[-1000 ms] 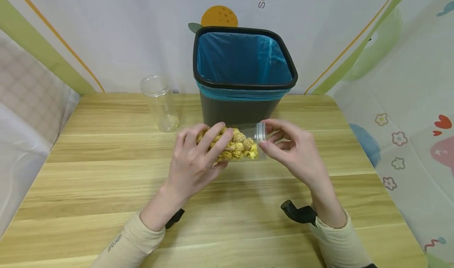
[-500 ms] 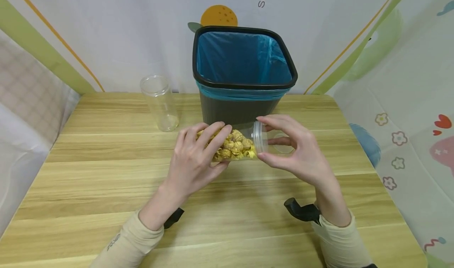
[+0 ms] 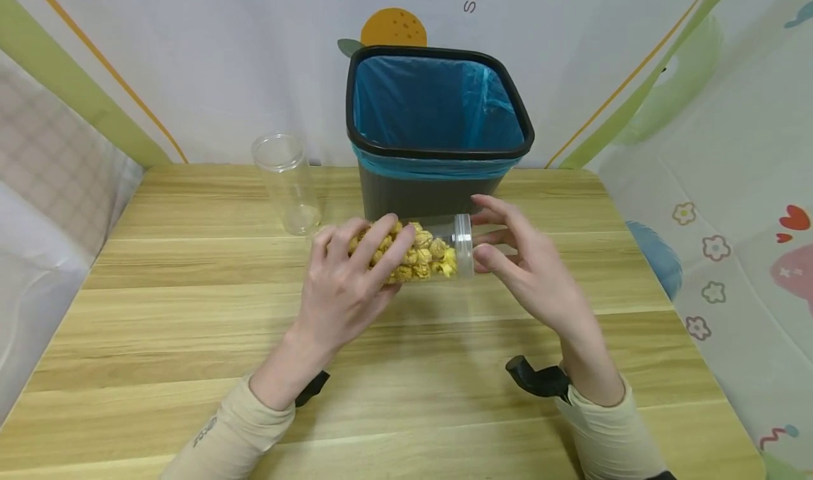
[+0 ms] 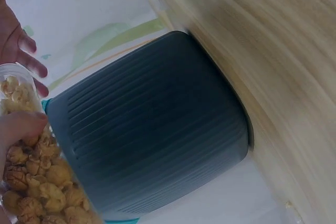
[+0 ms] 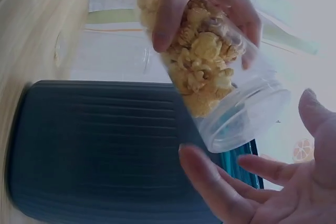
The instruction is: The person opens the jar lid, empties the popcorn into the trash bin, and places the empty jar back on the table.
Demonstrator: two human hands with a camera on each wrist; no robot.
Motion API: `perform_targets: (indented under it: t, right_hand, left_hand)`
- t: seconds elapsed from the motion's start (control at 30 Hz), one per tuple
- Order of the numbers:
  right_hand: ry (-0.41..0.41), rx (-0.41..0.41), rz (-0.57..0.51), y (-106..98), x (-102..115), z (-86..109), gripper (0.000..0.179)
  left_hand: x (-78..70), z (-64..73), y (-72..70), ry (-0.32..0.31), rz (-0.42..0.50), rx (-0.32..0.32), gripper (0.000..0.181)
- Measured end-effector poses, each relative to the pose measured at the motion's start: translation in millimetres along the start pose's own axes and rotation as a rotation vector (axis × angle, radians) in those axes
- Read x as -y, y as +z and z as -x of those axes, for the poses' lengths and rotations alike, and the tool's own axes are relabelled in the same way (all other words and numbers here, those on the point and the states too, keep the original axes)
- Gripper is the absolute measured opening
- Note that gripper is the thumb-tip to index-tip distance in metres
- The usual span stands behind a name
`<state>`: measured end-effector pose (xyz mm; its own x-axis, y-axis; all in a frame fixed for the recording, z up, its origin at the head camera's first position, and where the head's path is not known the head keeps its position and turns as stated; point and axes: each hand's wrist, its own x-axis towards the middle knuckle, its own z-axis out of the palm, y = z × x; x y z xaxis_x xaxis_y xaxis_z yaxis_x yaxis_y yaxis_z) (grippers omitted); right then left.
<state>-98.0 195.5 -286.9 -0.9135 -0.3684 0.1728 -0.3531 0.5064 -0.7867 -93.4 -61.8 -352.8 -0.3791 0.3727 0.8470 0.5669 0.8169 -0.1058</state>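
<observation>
A clear plastic jar of caramel popcorn (image 3: 424, 253) lies on its side above the table, its lidded end (image 3: 464, 246) pointing right. My left hand (image 3: 343, 282) grips the jar's body from the left, fingers over the top. At the lid, my right hand (image 3: 536, 272) is spread with its fingertips close to the rim. In the right wrist view the translucent lid (image 5: 249, 116) faces the spread thumb and fingers, with gaps between them. The left wrist view catches the popcorn (image 4: 50, 195) pressed up to the jar's wall.
A dark bin (image 3: 425, 192) with a blue liner (image 3: 413, 106) stands behind the hands at the table's back edge. To its left is a second clear jar (image 3: 286, 190), upright and uncovered, with a little residue at its bottom. Printed curtains (image 3: 209, 56) enclose the wooden table (image 3: 159, 310).
The right hand's fingers and thumb first spread around the lid's rim, then came off it. The popcorn jar rose slightly in the left hand, whose grip looks the same.
</observation>
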Motion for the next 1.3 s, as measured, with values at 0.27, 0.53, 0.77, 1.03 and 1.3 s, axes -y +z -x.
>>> perform_targets:
  t: [0.27, 0.53, 0.77, 1.03, 1.3]
  right_hand:
    - [0.055, 0.022, 0.026, 6.0, 1.4, -2.5, 0.051]
    - [-0.112, 0.028, -0.015, 3.7, -0.3, -1.9, 0.072]
    - [-0.211, 0.034, -0.068, 1.0, -1.3, -0.7, 0.092]
    - [-0.084, -0.055, -0.031, 5.9, -3.0, -1.7, 0.056]
    - [-0.057, -0.055, 0.052, 11.7, -2.0, -2.7, 0.054]
  left_hand:
    - [-0.2, 0.9, 2.1, 0.022, -0.062, -0.038, 0.064]
    - [3.8, 2.2, 0.7, -0.044, 0.035, 0.038, 0.076]
    - [4.4, 4.1, 0.6, -0.061, 0.033, 0.098, 0.08]
    - [4.0, 2.4, 0.3, -0.037, 0.002, 0.078, 0.072]
    - [2.3, 2.8, -0.7, -0.028, -0.025, 0.077, 0.067]
